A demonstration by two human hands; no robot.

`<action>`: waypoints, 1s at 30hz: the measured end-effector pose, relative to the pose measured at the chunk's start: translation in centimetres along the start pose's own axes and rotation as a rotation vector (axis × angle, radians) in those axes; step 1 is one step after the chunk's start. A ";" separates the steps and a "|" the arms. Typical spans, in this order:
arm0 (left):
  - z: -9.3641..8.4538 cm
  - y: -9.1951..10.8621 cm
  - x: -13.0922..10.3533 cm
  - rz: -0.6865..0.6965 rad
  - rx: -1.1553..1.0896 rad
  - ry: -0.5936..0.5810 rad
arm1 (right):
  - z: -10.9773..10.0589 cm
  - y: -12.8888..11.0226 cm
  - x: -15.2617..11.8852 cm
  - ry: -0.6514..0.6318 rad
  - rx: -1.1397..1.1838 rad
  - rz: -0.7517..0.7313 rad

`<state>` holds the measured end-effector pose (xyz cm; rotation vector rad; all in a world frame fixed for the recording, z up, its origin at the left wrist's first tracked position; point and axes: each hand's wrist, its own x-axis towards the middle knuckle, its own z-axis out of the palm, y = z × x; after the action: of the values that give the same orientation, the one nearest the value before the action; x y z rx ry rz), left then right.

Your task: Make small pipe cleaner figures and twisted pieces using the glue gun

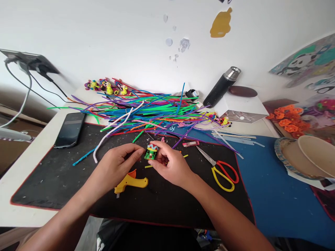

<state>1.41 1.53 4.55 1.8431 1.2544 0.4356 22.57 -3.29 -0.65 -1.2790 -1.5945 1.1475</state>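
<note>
Yellow tool [131, 182]: on black mat [52, 181], beside my left hand
Left hand [121, 160]: thumb and index together, near figure
Right hand [174, 165]: my thumb and fingers clamped on small figure [151, 154]
Small figure: above mat, between my hands — green, red-yellow top
Scissors [216, 163]: right, on mat
Pipe cleaners [157, 111]: heaped beyond

Fuzzy, matt pile on heaped craft stems [157, 108]; similar nap, apparently, on small held figure [151, 152]. Scissors [214, 162]: smooth metal blades, glossy plastic-looking handles. Yellow tool [132, 181]: smooth plastic look. Phone [70, 129]: glossy, glass-like face. Flask [218, 90]: dark body, shiny metal cap. Black mat [60, 174]: matt, cloth-like. Brown case [243, 91]: smooth, slight sheen.
</note>
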 end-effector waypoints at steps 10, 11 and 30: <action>0.0 0.3 -0.2 0.001 0.015 0.019 | 0.1 0.1 0.0 -0.007 -0.014 0.001; 0.0 0.3 -0.2 0.002 0.016 0.017 | 0.1 0.1 0.0 -0.008 -0.016 -0.001; -0.1 -0.1 -0.4 -0.049 -0.010 -0.016 | 0.2 -0.2 -0.2 -0.016 -0.020 0.001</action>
<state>1.14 1.26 4.55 1.8006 1.2816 0.3986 22.33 -3.55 -0.49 -1.2859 -1.6208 1.1477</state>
